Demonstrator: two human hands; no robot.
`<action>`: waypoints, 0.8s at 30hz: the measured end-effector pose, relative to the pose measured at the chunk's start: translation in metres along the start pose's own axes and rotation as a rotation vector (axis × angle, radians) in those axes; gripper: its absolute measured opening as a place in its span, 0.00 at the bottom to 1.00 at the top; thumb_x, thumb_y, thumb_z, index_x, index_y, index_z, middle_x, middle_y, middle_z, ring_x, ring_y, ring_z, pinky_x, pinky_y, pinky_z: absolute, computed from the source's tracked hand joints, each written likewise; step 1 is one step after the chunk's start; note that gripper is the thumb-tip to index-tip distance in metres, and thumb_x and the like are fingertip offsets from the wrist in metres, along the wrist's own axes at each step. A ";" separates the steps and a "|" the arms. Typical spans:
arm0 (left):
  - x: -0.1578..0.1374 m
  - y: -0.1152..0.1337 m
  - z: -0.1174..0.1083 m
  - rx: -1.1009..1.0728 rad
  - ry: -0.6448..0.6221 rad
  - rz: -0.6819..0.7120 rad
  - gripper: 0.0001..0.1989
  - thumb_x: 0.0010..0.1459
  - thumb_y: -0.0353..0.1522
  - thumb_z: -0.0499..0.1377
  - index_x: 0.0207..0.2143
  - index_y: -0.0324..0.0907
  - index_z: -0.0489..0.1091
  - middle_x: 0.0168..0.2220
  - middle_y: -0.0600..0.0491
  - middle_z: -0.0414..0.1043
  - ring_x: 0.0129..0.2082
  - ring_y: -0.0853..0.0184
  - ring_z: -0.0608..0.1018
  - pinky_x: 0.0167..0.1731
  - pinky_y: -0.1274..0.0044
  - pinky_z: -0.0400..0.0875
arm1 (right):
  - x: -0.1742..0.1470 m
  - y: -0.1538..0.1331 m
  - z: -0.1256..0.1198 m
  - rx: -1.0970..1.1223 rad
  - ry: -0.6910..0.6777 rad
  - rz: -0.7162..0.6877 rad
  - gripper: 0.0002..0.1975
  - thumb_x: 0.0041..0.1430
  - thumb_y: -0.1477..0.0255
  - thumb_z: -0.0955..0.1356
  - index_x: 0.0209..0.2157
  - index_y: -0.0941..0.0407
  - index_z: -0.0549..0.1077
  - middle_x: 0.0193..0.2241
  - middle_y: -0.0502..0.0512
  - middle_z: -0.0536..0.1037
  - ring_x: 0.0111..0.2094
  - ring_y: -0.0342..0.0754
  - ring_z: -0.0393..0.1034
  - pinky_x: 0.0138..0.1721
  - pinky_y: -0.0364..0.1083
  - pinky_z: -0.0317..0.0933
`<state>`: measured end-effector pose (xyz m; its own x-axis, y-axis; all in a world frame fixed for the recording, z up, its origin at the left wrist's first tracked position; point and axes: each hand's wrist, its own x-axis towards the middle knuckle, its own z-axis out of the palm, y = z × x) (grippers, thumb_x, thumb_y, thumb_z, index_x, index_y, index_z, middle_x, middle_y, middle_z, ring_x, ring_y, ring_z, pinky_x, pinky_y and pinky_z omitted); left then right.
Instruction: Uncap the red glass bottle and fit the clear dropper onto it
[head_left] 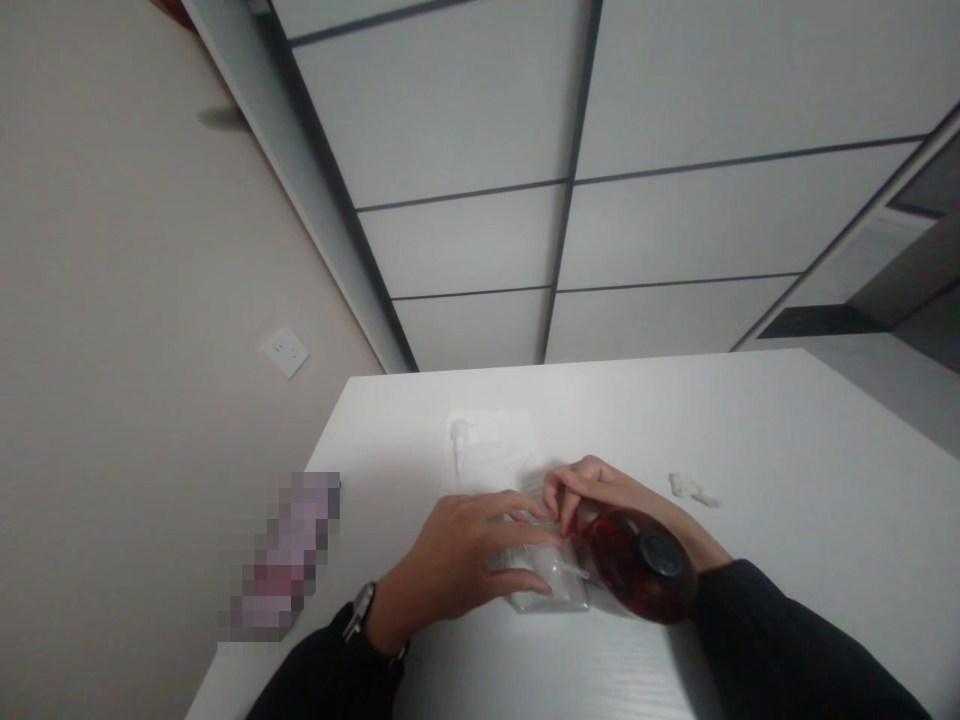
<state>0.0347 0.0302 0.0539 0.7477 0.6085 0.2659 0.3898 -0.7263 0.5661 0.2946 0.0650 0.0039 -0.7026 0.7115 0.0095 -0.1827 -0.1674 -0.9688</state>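
Observation:
A clear plastic box (551,598) sits on the white table in front of me. My left hand (480,550) lies across it from the left, fingers spread and thumb on its near side, holding it. At the box's right far side, my right hand (589,490) has its fingers curled in a pinch; what is between the fingertips, if anything, I cannot make out. A dark red, see-through bottle (622,560) with a round black end stands right beside the box, in front of my right wrist. A small pale stick-like piece (574,570) shows at the box's right edge.
Behind the box, a white pump-like piece (459,445) lies on a pale sheet (499,435). A crumpled white tissue (688,488) is to the right. A blurred-out pinkish object (285,560) is at the table's left edge. A wall socket (286,352) and panelled doors (480,240) are beyond.

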 end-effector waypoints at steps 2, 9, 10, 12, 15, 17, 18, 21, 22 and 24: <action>0.000 0.002 -0.001 0.004 -0.007 -0.008 0.18 0.61 0.44 0.72 0.52 0.51 0.80 0.52 0.55 0.83 0.49 0.63 0.85 0.47 0.75 0.76 | 0.000 0.001 -0.001 -0.004 -0.004 -0.006 0.27 0.72 0.50 0.67 0.30 0.54 0.87 0.33 0.55 0.80 0.32 0.44 0.73 0.37 0.46 0.65; 0.001 0.012 -0.006 0.035 -0.059 -0.050 0.20 0.61 0.39 0.72 0.54 0.53 0.78 0.55 0.55 0.81 0.52 0.61 0.84 0.50 0.73 0.76 | 0.001 0.007 -0.007 0.000 -0.040 -0.028 0.28 0.73 0.51 0.67 0.30 0.57 0.88 0.34 0.58 0.82 0.33 0.43 0.73 0.40 0.45 0.67; 0.001 0.013 -0.006 0.042 -0.061 -0.051 0.19 0.61 0.39 0.71 0.55 0.54 0.77 0.55 0.55 0.81 0.52 0.61 0.84 0.49 0.73 0.76 | 0.001 0.006 -0.007 0.008 -0.046 -0.034 0.28 0.73 0.51 0.67 0.31 0.57 0.88 0.34 0.58 0.81 0.33 0.43 0.73 0.40 0.45 0.67; 0.001 0.014 -0.006 0.039 -0.055 -0.048 0.18 0.63 0.41 0.70 0.55 0.54 0.78 0.54 0.54 0.81 0.52 0.62 0.84 0.50 0.73 0.75 | 0.001 0.005 -0.007 0.015 -0.055 -0.037 0.28 0.73 0.52 0.67 0.31 0.57 0.87 0.35 0.58 0.81 0.33 0.43 0.73 0.40 0.45 0.67; 0.001 0.013 -0.005 0.018 -0.034 -0.040 0.15 0.65 0.44 0.68 0.52 0.52 0.79 0.53 0.54 0.82 0.51 0.62 0.84 0.50 0.73 0.75 | 0.001 0.003 -0.006 0.005 -0.062 -0.024 0.28 0.73 0.51 0.67 0.31 0.57 0.87 0.35 0.58 0.82 0.33 0.43 0.73 0.40 0.45 0.68; 0.001 0.012 -0.004 0.000 -0.024 -0.036 0.15 0.67 0.45 0.66 0.51 0.50 0.79 0.54 0.54 0.82 0.51 0.62 0.84 0.50 0.73 0.74 | 0.002 0.002 -0.006 0.003 -0.061 -0.018 0.29 0.73 0.51 0.67 0.30 0.57 0.87 0.34 0.58 0.82 0.33 0.44 0.73 0.39 0.45 0.68; 0.000 0.012 -0.004 -0.008 -0.023 -0.034 0.15 0.67 0.46 0.65 0.51 0.50 0.79 0.54 0.54 0.81 0.52 0.62 0.84 0.50 0.73 0.74 | 0.002 0.002 -0.005 0.004 -0.063 -0.018 0.29 0.72 0.51 0.67 0.30 0.57 0.87 0.34 0.58 0.82 0.33 0.44 0.74 0.39 0.45 0.68; 0.000 0.012 -0.003 -0.019 -0.020 -0.031 0.15 0.69 0.46 0.64 0.50 0.49 0.78 0.53 0.54 0.82 0.50 0.62 0.84 0.48 0.73 0.74 | 0.002 0.001 -0.005 0.012 -0.063 -0.022 0.28 0.72 0.50 0.67 0.30 0.56 0.87 0.33 0.57 0.83 0.32 0.44 0.73 0.38 0.45 0.68; 0.000 0.012 -0.003 -0.016 -0.019 -0.028 0.15 0.69 0.47 0.63 0.50 0.49 0.78 0.53 0.54 0.82 0.50 0.62 0.85 0.47 0.73 0.74 | 0.002 0.001 -0.004 0.016 -0.060 -0.022 0.28 0.72 0.50 0.67 0.30 0.56 0.87 0.33 0.57 0.83 0.31 0.43 0.73 0.38 0.45 0.68; 0.000 0.012 -0.002 -0.006 -0.011 -0.015 0.16 0.70 0.48 0.61 0.50 0.49 0.77 0.52 0.54 0.82 0.49 0.62 0.85 0.46 0.73 0.75 | 0.002 0.001 -0.004 0.016 -0.051 -0.014 0.29 0.71 0.49 0.67 0.30 0.56 0.87 0.34 0.58 0.83 0.31 0.43 0.73 0.38 0.45 0.68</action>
<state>0.0389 0.0220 0.0624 0.7477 0.6156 0.2489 0.3975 -0.7153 0.5747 0.2957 0.0689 0.0018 -0.7339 0.6783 0.0364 -0.2037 -0.1686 -0.9644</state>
